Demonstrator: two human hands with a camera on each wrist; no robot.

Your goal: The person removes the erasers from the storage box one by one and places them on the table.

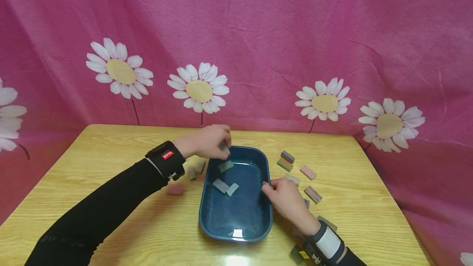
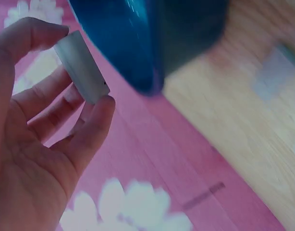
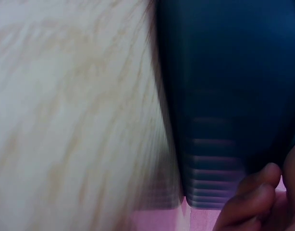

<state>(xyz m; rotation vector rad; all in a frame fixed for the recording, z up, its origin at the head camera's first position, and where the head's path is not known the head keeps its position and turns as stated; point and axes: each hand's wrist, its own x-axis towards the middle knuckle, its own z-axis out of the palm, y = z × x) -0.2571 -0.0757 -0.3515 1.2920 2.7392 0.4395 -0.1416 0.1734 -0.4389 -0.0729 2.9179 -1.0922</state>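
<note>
A deep blue plastic tub [image 1: 236, 212] stands on the wooden table. Over its far left corner, my left hand [image 1: 210, 141] pinches a small grey-green rectangular block [image 2: 82, 67] between thumb and fingertips. Inside the tub lie a green-edged block [image 1: 226, 166], a grey block [image 1: 220, 186] and a paler block [image 1: 232, 189]. On the tub's right side my right hand [image 1: 290, 200] grips the rim, its fingers [image 3: 251, 199] against the outer wall. The thumb's contact with the rim is partly hidden in the right wrist view.
Left of the tub, partly behind my left arm, are a pink block [image 1: 175, 189] and a few greyish blocks [image 1: 191, 173]. Several more lie on the right, including a purple block [image 1: 288, 157], an orange-and-green block [image 1: 285, 164] and a brown block [image 1: 313, 194]. A pink flowered cloth [image 1: 258, 52] hangs behind the table.
</note>
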